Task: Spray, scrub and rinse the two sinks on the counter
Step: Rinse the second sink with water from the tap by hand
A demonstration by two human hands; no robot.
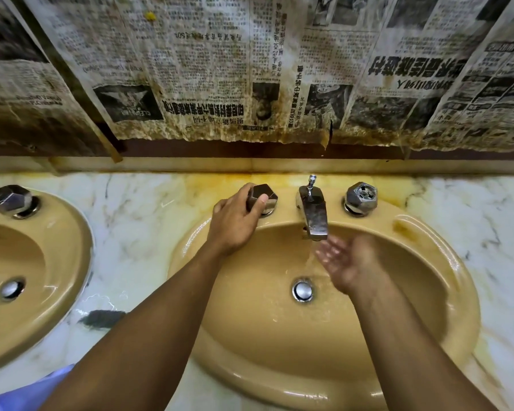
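Head view: Your left hand grips the left tap handle of the right sink, thumb and fingers curled round its faceted metal body. Your right hand is held palm up with fingers spread and relaxed, holding nothing. It sits just below the spout, in the stream of water, and is motion-blurred. The water falls into the bowl above the drain stopper, and the bowl surface is wet. The right tap handle stands untouched beside the spout.

The left sink lies at the frame's left edge, with one tap handle and its drain visible. Both sinks are set in the marble counter, which is stained yellow behind the spout. A dark scrubbing pad lies on the counter between the sinks. Stained newspaper covers the wall above. Blue fabric shows at the lower left.
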